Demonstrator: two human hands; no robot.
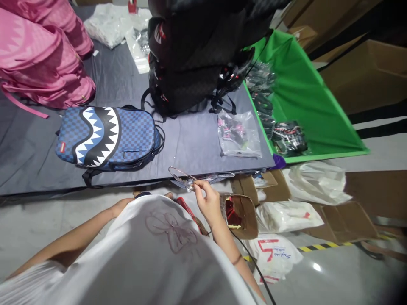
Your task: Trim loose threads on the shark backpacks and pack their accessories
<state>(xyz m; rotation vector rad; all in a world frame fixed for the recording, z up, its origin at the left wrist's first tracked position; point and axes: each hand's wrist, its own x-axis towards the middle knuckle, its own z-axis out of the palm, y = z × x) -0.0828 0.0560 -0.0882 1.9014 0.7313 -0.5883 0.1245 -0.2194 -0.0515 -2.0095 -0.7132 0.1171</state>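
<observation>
My right hand (206, 201) is closed, pinching a thin, shiny, wire-like loop (180, 171) in front of the table's near edge. The loop might be a pair of eyeglasses, but its kind is unclear. My left hand (122, 207) is down at my waist against the white shirt (136, 245), its fingers mostly hidden. Beyond it, a blue checkered backpack (133, 129) with a shark-mouth print lies flat on the grey-covered table (187, 146). Neither hand touches the backpack.
Pink backpacks (54, 67) stand at left, a large black backpack (190, 63) at the back. A clear bag with pink items (238, 133) lies at right. Beside the table are a green bin (305, 93) with wrapped goods, cardboard boxes (251, 220) and white plastic bags (286, 216).
</observation>
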